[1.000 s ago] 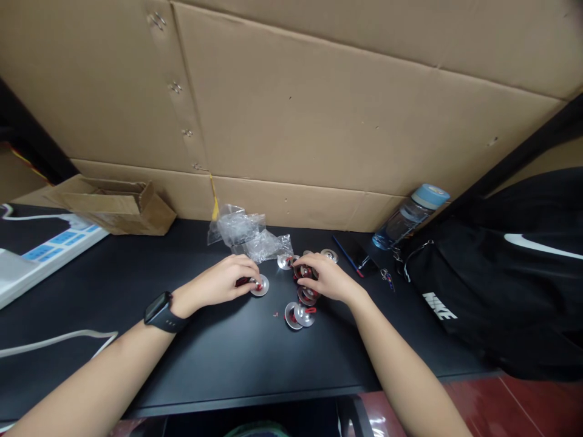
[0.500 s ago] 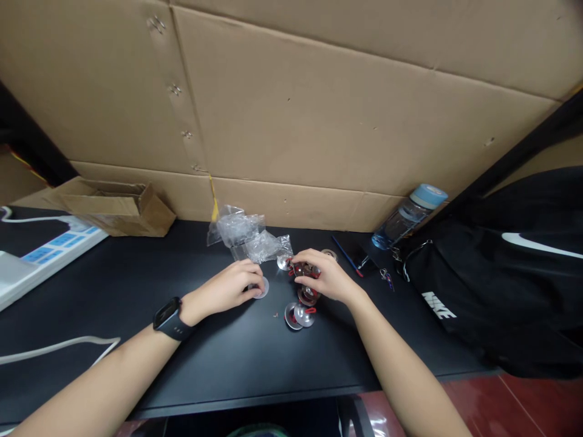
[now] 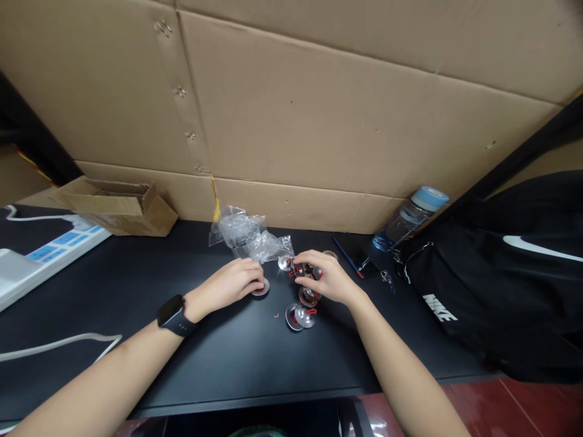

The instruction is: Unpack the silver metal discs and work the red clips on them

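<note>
My left hand (image 3: 232, 283), with a black smartwatch (image 3: 173, 315) on its wrist, lies curled over a small silver disc with a red part (image 3: 261, 289) on the black table (image 3: 218, 358), fingers closed on it. My right hand (image 3: 324, 276) is closed round a cluster of similar silver and red discs (image 3: 306, 280). Two more discs (image 3: 299, 316) lie just in front of the right hand, apart from it. Another silver disc (image 3: 285, 262) rests beside crumpled clear plastic bags (image 3: 248, 237) just behind both hands.
A cardboard wall (image 3: 319, 109) backs the table. An open cardboard box (image 3: 113, 206) and a white power strip (image 3: 40, 255) sit at the left, with a white cable (image 3: 54, 346). A water bottle (image 3: 410, 217), a pen (image 3: 346, 256), keys (image 3: 387, 278) and a black bag (image 3: 501, 273) are at the right.
My left hand has slid slightly forward and now covers more of its disc. My right hand has closed in on the cluster of discs.
</note>
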